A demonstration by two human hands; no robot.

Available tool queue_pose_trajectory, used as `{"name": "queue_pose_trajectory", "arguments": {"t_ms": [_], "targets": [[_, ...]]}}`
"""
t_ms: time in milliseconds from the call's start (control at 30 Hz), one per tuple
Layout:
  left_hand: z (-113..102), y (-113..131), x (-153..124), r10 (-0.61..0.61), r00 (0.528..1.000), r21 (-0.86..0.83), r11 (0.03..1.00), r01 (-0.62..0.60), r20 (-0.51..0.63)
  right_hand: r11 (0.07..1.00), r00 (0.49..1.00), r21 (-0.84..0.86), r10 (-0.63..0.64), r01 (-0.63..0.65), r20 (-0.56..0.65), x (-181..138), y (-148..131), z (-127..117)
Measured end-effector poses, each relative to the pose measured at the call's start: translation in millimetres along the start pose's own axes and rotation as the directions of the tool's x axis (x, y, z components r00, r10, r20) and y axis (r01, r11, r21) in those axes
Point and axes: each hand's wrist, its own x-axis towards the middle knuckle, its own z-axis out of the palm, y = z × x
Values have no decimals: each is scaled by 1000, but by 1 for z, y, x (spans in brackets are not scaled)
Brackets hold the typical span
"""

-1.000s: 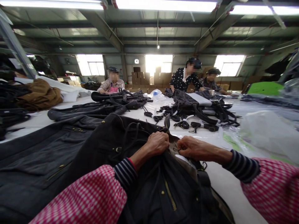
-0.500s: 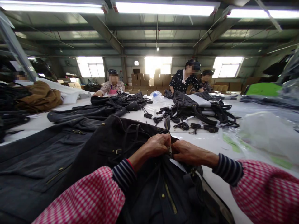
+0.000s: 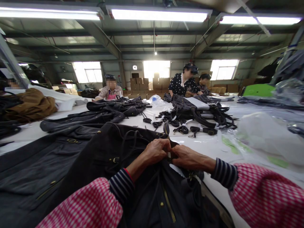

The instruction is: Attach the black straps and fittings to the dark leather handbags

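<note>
In front of me lies a black bag (image 3: 142,199) with a drawstring, a brass-coloured zip and small metal studs. At its top edge my left hand (image 3: 157,150) is closed, fingers bent down in a pinch on the bag. Right beside it my right hand (image 3: 187,157) is also closed, its fingertips almost meeting those of the left. What exactly lies between the fingertips is mostly hidden; a bit of metal shows there. A white paper tag (image 3: 177,171) hangs just below the right hand.
Another dark bag (image 3: 40,171) lies at the left. Bundled black straps (image 3: 183,129) and piled bags (image 3: 201,109) occupy the white table (image 3: 201,139). Clear plastic wrapping (image 3: 266,136) is at the right, brown bags (image 3: 33,104) at the far left. Co-workers (image 3: 184,83) are across the table.
The whole view has shifted a little, so things sit further left and slightly lower. Both hands stay closed at the same spot on the bag, with barely any movement.
</note>
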Motion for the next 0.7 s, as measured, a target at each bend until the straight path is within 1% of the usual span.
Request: {"name": "queue_pose_trajectory", "arguments": {"t_ms": [200, 267, 333, 400, 500, 567, 633, 700], "targets": [[4, -2, 1, -8, 999, -69, 998, 6, -41, 999, 999, 10, 47, -47, -11, 1, -1, 3], [6, -4, 2, -17, 998, -102, 995, 10, -64, 999, 999, 17, 36, -36, -22, 1, -2, 2], [10, -6, 3, -35, 995, -141, 990, 21, -97, 998, 999, 56, 18, -16, -31, 1, -3, -1], [12, -7, 3, -55, 990, -187, 982, 30, -130, 989, 999, 146, 35, -33, -11, 1, -5, -7], [14, -5, 4, -68, 984, -277, 961, 19, -166, 926, 991, 358, 94, -121, 91, 0, -5, -17], [14, -4, 3, -60, 982, -351, 936, -6, -179, 862, 981, 479, 97, -166, 165, -2, -2, -23], [14, -2, 3, -51, 981, -426, 904, -35, -188, 799, 970, 563, 101, -210, 220, -3, 3, -27], [15, -1, 4, -47, 978, -493, 868, -61, -203, 734, 961, 630, 119, -254, 249, -4, 8, -31]]}}
